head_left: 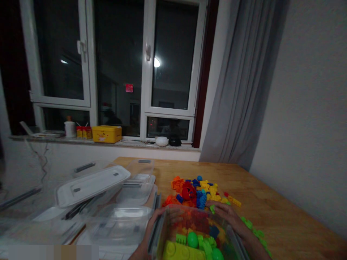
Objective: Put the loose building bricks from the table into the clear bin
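Far left on the sill (32,138) I saw a white cup (69,129), some small red and yellow boxes (84,132) and a yellow tin (106,134); farther along sat a white bowl (162,141) with a black bowl (175,142) just beside it. Below, on the left part of the table (271,202), clear empty containers (119,220) stood crowded together, with a white lid (92,185) lying tilted across them.

My left hand (151,225) was wrapped around the left wall of the clear bin (165,231), fingers curled over its rim, so it was closed on that bin. The bin sat at the near edge of the table, tipped toward me, with yellow, green, orange and blue bricks (189,243) inside, among them a green ball-shaped piece (192,239).

Just beyond the bin lay a loose pile of bricks (197,191) on the wood: orange at the left, red and blue in the middle, yellow at the right.

My right hand (230,216) gripped the bin's right rim, fingers over the far corner and touching a small green brick (212,208). More green bricks (255,231) were scattered beside that wrist. A grey curtain (244,83) hung at the right.
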Tool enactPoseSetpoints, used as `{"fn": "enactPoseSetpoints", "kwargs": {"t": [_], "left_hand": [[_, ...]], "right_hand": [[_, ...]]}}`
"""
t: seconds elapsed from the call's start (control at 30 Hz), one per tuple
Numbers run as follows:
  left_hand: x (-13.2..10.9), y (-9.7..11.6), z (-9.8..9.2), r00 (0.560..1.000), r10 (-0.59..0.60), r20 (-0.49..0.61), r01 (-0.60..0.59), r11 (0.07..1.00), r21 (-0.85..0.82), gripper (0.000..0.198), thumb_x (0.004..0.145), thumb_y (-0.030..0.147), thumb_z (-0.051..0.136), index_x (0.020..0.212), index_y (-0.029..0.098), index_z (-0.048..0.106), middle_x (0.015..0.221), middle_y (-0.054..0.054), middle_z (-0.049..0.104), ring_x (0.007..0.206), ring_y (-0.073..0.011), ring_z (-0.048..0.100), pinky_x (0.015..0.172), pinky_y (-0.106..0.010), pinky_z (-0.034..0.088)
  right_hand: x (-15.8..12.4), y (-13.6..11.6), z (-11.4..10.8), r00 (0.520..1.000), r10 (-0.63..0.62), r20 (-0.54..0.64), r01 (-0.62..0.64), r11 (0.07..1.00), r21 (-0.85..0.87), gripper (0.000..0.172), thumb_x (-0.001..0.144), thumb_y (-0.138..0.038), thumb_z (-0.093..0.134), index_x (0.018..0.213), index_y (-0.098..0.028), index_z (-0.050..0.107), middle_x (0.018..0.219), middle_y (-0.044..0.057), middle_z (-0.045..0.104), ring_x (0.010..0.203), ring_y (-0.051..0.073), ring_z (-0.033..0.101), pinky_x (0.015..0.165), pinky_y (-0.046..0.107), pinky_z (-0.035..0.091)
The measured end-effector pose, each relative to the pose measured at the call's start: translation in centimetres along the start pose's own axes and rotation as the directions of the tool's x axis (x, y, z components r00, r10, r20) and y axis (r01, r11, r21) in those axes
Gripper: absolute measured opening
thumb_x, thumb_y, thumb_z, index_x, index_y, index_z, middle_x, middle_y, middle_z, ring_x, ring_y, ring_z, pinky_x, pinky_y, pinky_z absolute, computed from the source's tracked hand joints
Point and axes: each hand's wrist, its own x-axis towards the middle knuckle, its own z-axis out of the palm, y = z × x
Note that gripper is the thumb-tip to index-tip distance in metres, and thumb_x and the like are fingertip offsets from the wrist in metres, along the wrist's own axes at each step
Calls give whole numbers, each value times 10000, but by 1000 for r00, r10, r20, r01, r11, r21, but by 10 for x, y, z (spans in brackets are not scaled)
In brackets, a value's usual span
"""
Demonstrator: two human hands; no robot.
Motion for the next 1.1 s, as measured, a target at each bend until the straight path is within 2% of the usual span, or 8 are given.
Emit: {"fn": "enactPoseSetpoints", "kwargs": {"t": [0.2,0.37,0.5,0.57,0.67,0.8,0.9,1.1], "left_hand": [[2,0,-1,1000,-10,13,10,999,-35,137,756,160,730,654,187,818,627,-15,824,644,-214,766,1079,-357,482],[-5,4,9,995,12,-94,-14,1000,-12,198,768,133,686,621,195,802,608,8,811,597,-199,731,980,-306,514],[-11,9,20,996,22,-89,-22,1000,7,264,724,81,687,520,234,756,564,19,787,612,-199,729,988,-285,495],[-12,9,22,995,29,-96,-27,999,24,268,716,74,697,514,241,752,556,30,786,581,-182,714,967,-274,503],[-12,9,22,991,37,-126,-35,999,19,259,725,76,705,534,240,765,568,38,795,564,-170,708,930,-258,513],[-16,10,27,985,69,-156,-72,997,-10,306,662,19,722,465,252,731,543,57,789,541,-156,698,886,-226,523],[-16,10,27,986,62,-155,-67,997,-26,295,656,16,722,473,246,733,548,54,794,539,-157,702,859,-227,535],[-3,3,9,999,-13,-46,12,999,-30,36,678,155,787,652,165,810,629,-2,829,574,-175,729,820,-257,543]], "right_hand": [[-6,4,-5,994,34,104,-44,995,91,500,657,-571,891,1025,-236,839,1302,106,763,1301,370,626,1160,528,430],[-10,-5,-1,989,50,141,-61,996,69,513,642,-578,894,1040,-260,836,1282,98,773,1277,373,641,1134,518,455],[1,-1,-14,993,49,-106,-34,989,141,509,702,-584,832,1092,-258,804,1218,83,797,1173,322,702,1040,446,541],[12,9,-34,942,19,-336,21,993,114,532,730,-602,763,1132,-253,773,1220,79,794,1144,300,714,952,383,587],[22,29,-78,728,-95,-678,-66,976,-208,647,749,-624,583,1176,-159,724,1128,132,807,920,284,760,784,349,622],[20,49,-126,638,-156,-754,-179,922,-343,674,765,-589,479,1164,-97,708,1054,196,803,884,325,747,785,412,602],[18,60,-135,667,-216,-713,-210,864,-458,589,759,-561,498,1079,-126,734,1005,209,805,918,355,736,846,459,586],[35,88,-115,835,-300,-461,-96,746,-659,611,804,-518,474,1222,-131,697,1252,194,757,1149,326,705,1066,456,528]]}}
